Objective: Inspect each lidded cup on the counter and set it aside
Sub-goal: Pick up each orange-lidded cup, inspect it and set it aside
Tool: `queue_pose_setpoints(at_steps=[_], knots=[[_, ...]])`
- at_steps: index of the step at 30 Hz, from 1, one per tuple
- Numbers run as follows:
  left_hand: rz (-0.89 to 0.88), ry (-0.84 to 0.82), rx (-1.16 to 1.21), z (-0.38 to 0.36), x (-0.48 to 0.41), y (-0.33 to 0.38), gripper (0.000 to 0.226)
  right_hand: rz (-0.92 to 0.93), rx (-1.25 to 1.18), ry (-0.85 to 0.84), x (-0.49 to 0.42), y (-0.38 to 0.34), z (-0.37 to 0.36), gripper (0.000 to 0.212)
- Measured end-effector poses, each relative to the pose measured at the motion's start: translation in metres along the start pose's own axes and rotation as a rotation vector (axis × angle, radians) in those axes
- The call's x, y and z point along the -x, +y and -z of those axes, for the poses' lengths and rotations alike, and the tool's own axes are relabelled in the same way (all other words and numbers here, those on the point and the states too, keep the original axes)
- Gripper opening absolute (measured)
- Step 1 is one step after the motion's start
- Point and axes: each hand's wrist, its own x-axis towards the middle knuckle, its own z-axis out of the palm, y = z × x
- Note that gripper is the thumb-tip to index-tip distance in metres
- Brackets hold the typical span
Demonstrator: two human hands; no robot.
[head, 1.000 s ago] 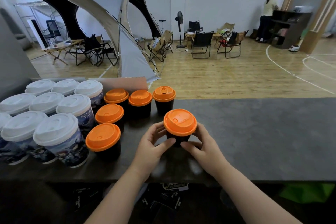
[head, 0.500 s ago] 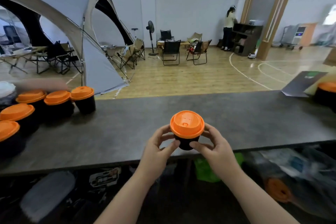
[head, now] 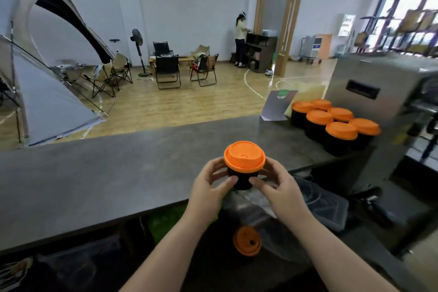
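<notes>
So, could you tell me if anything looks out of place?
One orange lid sits below the counter, beneath the held cup, apart from the six cups at right; whether it caps a cup is unclear.

Two slim forearms show at the bottom of the frame: the left forearm (head: 170, 244) at lower centre, the right forearm (head: 331, 251) at lower right, both bare right to that edge. The left hand (head: 208, 187) and right hand (head: 279, 187) are bare too. The fingers (head: 227, 184) look short-nailed, though blur leaves that unsure.
</notes>
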Motion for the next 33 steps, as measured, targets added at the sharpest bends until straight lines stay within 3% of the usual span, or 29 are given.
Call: queue_pose_setpoints(at_steps=[15,22,28,33], knots=[[0.040,-0.063,-0.044,-0.176,-0.148,-0.040,0.049,-0.101,-0.020,0.058,-0.122,0.093,0.149,0.049],[0.085,0.037,-0.173,-0.202,-0.195,-0.051,0.050,-0.102,-0.023,-0.005,-0.178,0.122,0.151,0.049],[0.131,0.145,-0.153,-0.218,-0.234,-0.063,0.050,-0.133,-0.007,0.011,-0.224,0.141,0.136,0.060],[0.147,0.197,-0.120,-0.226,-0.262,-0.074,0.050,-0.116,0.017,0.057,-0.254,0.151,0.129,0.057]])
